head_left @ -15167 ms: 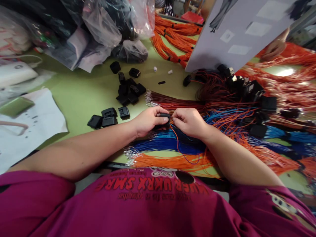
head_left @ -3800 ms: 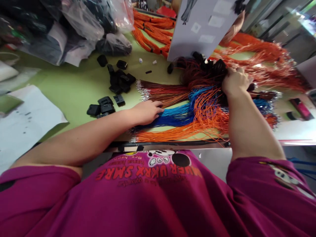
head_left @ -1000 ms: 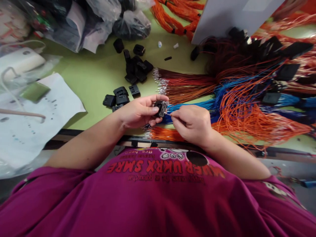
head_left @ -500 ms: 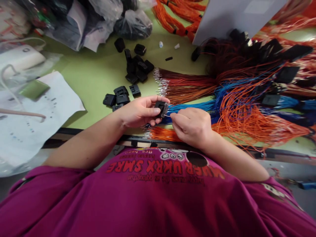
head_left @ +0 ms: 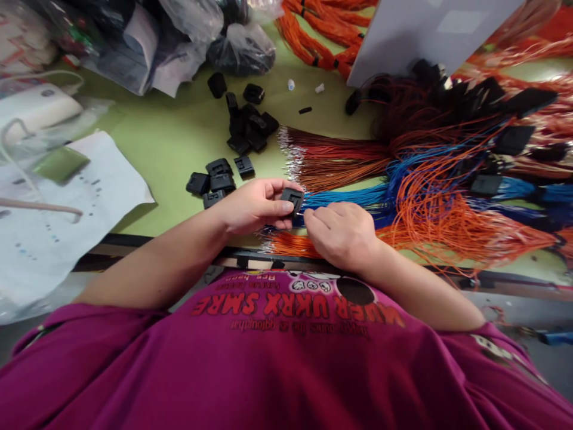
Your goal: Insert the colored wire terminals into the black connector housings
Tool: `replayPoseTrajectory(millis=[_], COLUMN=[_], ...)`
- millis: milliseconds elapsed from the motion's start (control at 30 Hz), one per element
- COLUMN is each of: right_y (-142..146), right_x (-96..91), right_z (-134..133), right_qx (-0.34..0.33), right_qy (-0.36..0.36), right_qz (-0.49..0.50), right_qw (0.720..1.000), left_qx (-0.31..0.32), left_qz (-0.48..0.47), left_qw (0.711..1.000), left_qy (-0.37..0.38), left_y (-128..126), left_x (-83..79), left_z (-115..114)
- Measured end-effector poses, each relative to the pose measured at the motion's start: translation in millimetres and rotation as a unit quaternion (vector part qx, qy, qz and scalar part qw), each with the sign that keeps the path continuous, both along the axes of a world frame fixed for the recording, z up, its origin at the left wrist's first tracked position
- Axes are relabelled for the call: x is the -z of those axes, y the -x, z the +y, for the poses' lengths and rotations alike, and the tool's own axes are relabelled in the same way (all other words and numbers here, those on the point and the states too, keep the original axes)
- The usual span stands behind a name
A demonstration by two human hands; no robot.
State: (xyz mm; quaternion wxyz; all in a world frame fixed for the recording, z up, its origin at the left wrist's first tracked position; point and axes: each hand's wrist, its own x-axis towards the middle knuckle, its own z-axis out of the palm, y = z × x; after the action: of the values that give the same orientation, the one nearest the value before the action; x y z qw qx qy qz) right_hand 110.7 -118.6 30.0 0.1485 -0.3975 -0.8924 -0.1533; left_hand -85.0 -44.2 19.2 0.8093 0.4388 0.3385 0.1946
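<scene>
My left hand (head_left: 255, 206) grips a small black plastic connector (head_left: 291, 197) between thumb and fingers, just above the table's near edge. My right hand (head_left: 342, 233) is closed in a pinch right beside the connector's open side; what it pinches is hidden, likely a thin wire. Under both hands lie bundles of blue wires (head_left: 353, 196), orange wires (head_left: 295, 243) and dark red wires (head_left: 331, 156), their metal tips pointing left.
Loose black connectors lie in a small group (head_left: 217, 179) and a pile (head_left: 248, 126) on the green table (head_left: 170, 137). Finished harnesses with black connectors (head_left: 487, 113) sprawl at right. Plastic bags (head_left: 188, 36), a white sheet (head_left: 58, 209) and a grey board (head_left: 416, 30) surround them.
The connector has tipped so its face turns downward, and my right hand has moved slightly left and closer under it. The view has barely shifted.
</scene>
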Motion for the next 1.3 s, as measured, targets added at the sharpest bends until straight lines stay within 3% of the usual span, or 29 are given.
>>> replayPoseTrajectory(millis=[167, 267, 400, 500, 767, 1033, 1200, 1300], right_y=[4.0, 6.3, 5.5, 5.2, 12.4, 10.3, 13.3, 13.5], right_x=[5.0, 11.6, 15.0, 13.3, 22.8, 20.4, 23.6, 24.5], right_z=[-0.4, 0.5, 4.8, 6.4, 3.9, 7.3, 6.1, 6.9], right_qx=[-0.017, -0.003, 0.066, 0.077, 0.073, 0.093, 0.088, 0.089], right_qy=[0.01, 0.071, 0.164, 0.197, 0.18, 0.226, 0.22, 0.232], right_qz=[0.013, 0.028, 0.161, 0.249, 0.204, 0.248, 0.188, 0.203], right_qw=[1.0, 0.997, 0.971, 0.945, 0.96, 0.937, 0.953, 0.947], left_qx=[-0.006, -0.003, -0.022, -0.022, -0.016, -0.038, -0.019, -0.023], left_qz=[0.002, 0.003, -0.01, -0.015, -0.02, -0.003, 0.002, 0.011], left_qw=[1.0, 0.999, 1.0, 1.0, 1.0, 0.999, 1.0, 0.999], left_qy=[0.03, 0.038, 0.02, 0.011, 0.017, -0.024, -0.021, -0.025], left_y=[-3.6, -5.4, -5.0, -3.8, -5.4, -6.2, -6.3, -6.8], left_x=[0.8, 1.5, 1.7, 1.6, 3.8, 3.6, 4.1, 3.0], left_z=[-3.8, -5.8, -4.8, -3.6, -7.0, -6.0, -6.7, -7.2])
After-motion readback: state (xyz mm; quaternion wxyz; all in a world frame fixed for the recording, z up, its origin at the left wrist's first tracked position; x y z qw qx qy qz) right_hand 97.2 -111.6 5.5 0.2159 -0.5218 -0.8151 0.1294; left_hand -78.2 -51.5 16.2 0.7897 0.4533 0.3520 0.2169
